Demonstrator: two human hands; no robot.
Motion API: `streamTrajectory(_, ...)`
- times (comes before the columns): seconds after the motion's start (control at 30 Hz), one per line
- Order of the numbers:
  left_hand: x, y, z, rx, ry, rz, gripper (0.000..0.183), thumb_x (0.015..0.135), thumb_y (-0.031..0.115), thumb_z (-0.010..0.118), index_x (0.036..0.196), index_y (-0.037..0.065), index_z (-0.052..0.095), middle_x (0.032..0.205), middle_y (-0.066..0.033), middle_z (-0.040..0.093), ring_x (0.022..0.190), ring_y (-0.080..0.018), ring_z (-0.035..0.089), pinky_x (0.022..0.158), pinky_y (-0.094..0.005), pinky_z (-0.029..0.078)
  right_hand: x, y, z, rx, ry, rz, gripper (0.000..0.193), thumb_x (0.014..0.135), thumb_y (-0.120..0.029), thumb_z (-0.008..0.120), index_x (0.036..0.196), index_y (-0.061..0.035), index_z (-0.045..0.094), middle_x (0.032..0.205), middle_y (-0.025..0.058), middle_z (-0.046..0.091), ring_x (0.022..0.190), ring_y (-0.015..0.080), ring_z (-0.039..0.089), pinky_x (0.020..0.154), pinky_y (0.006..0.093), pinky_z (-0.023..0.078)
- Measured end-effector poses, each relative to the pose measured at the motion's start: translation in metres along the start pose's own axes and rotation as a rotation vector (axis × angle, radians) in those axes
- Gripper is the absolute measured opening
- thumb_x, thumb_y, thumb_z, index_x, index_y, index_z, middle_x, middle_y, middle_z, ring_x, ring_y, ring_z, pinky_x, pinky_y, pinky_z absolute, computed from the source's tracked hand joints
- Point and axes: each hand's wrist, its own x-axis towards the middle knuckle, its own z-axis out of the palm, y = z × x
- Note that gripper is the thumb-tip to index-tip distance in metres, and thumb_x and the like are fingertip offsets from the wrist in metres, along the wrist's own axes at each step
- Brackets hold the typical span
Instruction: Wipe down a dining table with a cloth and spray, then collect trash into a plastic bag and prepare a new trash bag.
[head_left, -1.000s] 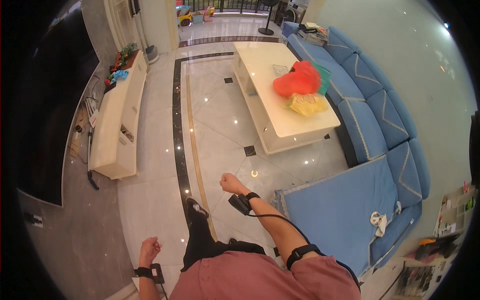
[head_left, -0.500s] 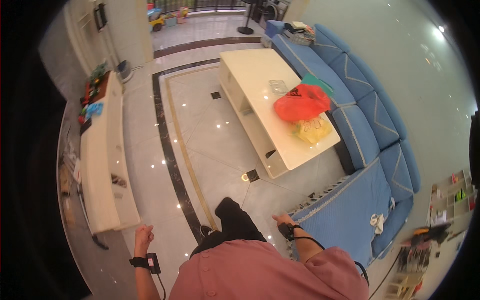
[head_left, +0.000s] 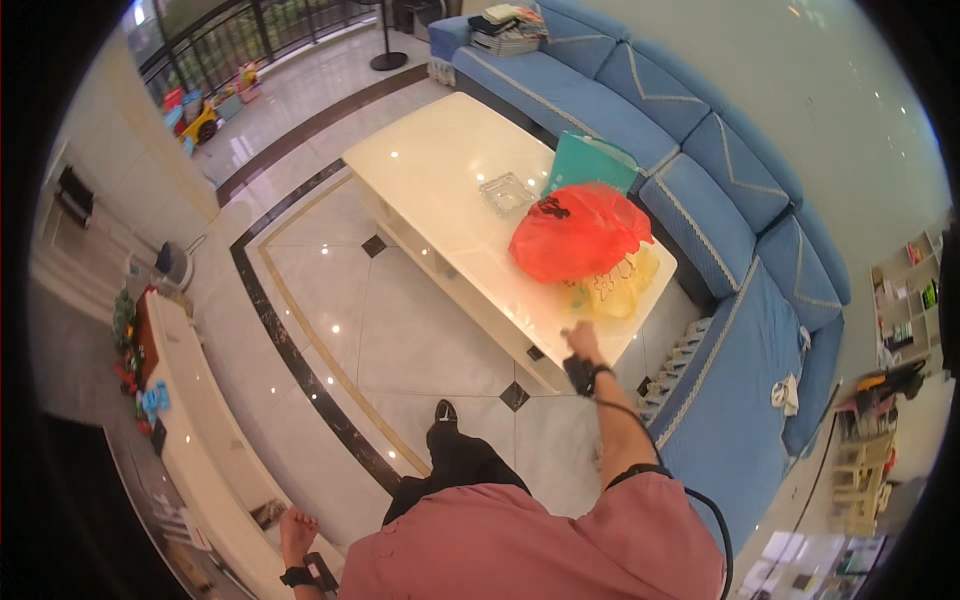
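Glossy floor (head_left: 420, 335), blue sofa (head_left: 745, 375), and up on the cream worktop (head_left: 430, 150) lie the red bag (head_left: 580, 230), yellow bag (head_left: 620, 290) and teal thing (head_left: 592, 160), bunched together. Right hand (head_left: 583, 340) is at the near edge, close by the yellow bag; its grip, I cannot tell! Left hand (head_left: 298, 530), near the cabinet (head_left: 210, 420), is curled closed, seemingly empty. No bag is lifted yet; judging from this, any handling is all to come.

Right hand (head_left: 582, 341) out front, right arm (head_left: 626, 437) extended; left hand (head_left: 297, 532) low at left side, loosely fisted
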Motion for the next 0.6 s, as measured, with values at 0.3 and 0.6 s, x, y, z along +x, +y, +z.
streamTrajectory(0.3,0.058,0.122,0.183,0.329,-0.149,0.05,0.028,0.085,0.016,0.041,0.06,0.006,0.038,0.055,-0.007,0.04,0.056,-0.0227,0.045,0.061,-0.0344,0.044,0.18,-0.079,-0.097,1.401,0.207,0.7,0.033,0.073,-0.037,0.067,0.083,-0.0062,0.058,0.068,0.0031,0.055,0.056,0.0157,0.053,0.05,0.0286,0.042)
streamTrajectory(0.6,0.187,0.223,0.28,0.467,-0.21,0.097,0.03,0.087,0.021,0.045,0.061,0.008,0.04,0.055,-0.003,0.039,0.052,-0.0176,0.044,0.056,-0.0317,0.045,0.124,-0.18,-0.028,0.636,-0.059,-0.136,0.029,0.08,-0.007,0.057,0.108,0.0003,0.054,0.088,0.0061,0.061,0.08,0.0172,0.059,0.071,0.0287,0.047)
